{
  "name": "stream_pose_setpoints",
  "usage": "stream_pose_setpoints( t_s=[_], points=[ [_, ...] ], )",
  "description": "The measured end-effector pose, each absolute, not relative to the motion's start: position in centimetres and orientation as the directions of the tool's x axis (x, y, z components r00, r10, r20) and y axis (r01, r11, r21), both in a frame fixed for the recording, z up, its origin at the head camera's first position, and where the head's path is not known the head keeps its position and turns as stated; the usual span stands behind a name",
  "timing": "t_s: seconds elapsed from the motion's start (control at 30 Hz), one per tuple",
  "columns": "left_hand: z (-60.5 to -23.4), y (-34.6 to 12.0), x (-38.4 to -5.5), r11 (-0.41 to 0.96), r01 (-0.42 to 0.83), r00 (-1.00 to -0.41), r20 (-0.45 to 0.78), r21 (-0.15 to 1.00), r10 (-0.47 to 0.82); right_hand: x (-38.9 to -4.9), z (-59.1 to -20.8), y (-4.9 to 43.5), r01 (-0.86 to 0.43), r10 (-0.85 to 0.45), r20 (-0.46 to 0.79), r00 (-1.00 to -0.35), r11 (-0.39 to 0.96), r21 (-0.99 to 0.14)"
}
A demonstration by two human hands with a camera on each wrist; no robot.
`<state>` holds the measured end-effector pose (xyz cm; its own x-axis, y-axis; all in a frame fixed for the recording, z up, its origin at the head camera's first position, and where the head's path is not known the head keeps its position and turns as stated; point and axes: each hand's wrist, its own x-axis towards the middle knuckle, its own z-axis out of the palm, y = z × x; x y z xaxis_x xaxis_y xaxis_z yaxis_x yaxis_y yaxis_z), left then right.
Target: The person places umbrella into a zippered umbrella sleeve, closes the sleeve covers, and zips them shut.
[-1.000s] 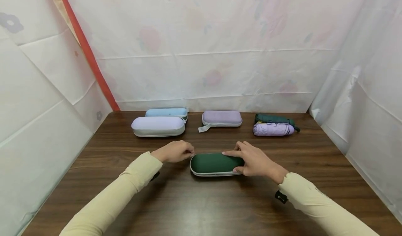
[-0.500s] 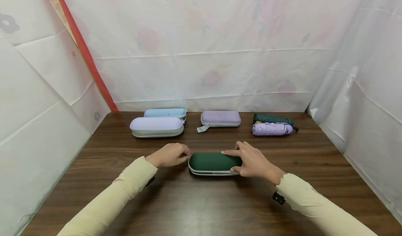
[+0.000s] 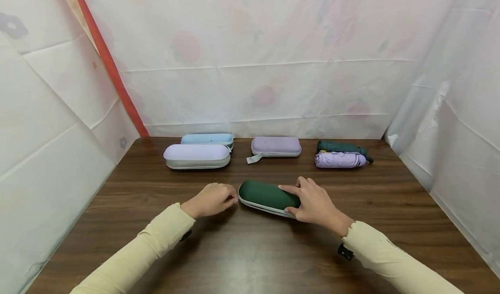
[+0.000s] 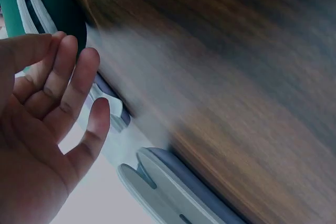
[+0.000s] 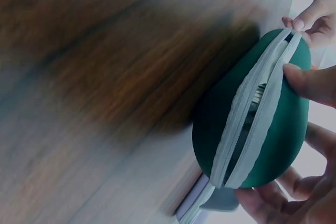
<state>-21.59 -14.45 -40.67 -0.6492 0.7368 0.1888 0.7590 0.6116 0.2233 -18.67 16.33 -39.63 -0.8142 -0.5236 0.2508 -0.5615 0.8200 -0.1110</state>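
A dark green zip case (image 3: 265, 195) with pale zip edging lies on the table, slightly angled. My right hand (image 3: 315, 203) grips its right end, thumb on the near side and fingers over the top and far side. At the left end, my left hand (image 3: 211, 199) pinches the zip with thumb and fingertips; the pull itself is hidden by them. In the right wrist view the zip (image 5: 257, 114) gapes along the side, with something pale and ribbed inside, too little shown to tell. The left wrist view shows my left palm (image 4: 37, 129) with the little finger apart.
Farther back lie a lavender case (image 3: 197, 152), a light blue case (image 3: 207, 138) behind it and a mauve case (image 3: 276, 145) with a strap. To the right sit folded umbrellas, lilac (image 3: 339, 160) and dark green (image 3: 340, 147). Patterned sheets (image 3: 250, 68) wall the brown table.
The green case has turned: its left end has swung away from me. My left hand has come a little nearer to me. The right hand keeps its grip.
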Motion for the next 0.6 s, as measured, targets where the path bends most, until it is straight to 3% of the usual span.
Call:
stream_pose_setpoints(
  t_s=[0.6],
  points=[
    [-40.7,-12.0,-21.6,0.631,0.757,-0.654,0.229,0.172,0.721,-17.1,-39.7,14.6,-0.449,-0.394,0.278,-0.876,0.877,-0.170]
  ],
)
